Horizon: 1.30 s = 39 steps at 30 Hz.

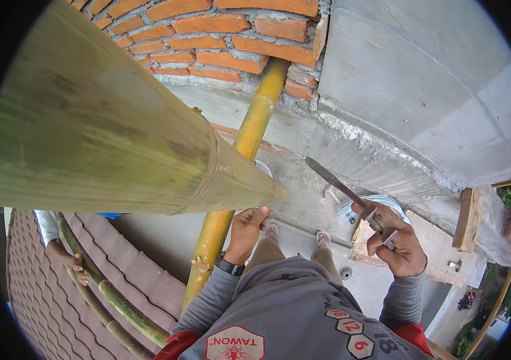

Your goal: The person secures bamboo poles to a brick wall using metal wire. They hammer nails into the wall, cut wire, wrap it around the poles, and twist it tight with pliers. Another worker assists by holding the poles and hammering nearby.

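My left hand, with a dark watch on the wrist, is closed in a pinch beside the lower end of a thick green bamboo pole. What its fingertips hold is too small to make out. A yellow bamboo pole runs just left of this hand and passes behind the green one. My right hand is wrapped round a long, flat, dark metal tool, whose narrow end points up and left. Behind that tool lies a coil of pale wire.
A brick wall stands ahead, with a grey plastered wall to its right. At left, another person's hand touches bamboo poles above a tiled roof. A wooden block sits at right. A floor drain lies near my feet.
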### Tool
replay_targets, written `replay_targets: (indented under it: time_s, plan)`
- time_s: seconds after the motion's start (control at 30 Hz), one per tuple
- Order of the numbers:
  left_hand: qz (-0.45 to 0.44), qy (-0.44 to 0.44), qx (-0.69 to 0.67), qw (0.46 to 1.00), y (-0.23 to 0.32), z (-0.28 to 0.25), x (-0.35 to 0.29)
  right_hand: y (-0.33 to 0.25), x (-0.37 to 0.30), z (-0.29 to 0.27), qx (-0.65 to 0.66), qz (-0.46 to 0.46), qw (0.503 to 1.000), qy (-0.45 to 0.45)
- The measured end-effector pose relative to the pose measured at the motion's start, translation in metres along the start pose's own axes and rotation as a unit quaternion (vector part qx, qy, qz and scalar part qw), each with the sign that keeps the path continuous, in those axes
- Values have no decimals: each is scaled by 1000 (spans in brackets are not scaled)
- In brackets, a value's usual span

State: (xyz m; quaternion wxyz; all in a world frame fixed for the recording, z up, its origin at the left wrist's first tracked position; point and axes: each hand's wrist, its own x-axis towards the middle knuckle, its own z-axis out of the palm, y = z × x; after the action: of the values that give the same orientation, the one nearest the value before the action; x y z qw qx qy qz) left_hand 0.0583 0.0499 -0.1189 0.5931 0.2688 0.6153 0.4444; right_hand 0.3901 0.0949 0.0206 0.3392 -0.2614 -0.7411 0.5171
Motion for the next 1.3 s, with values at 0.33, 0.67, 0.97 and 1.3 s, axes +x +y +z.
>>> replay_targets:
  time_s: [0.33,0.67,0.97,1.3]
  plan:
    - [35,22,-19,999,-7,5,4,63,87,88,198,12,980,-19]
    - [19,36,13,999,-1,6,-1,38,68,64,272,73,958,53]
    - [14,37,23,999,6,8,-1,96,29,98,-62,296,944,-134]
    - [-6,38,29,999,8,6,1,98,43,121,-106,275,948,-117]
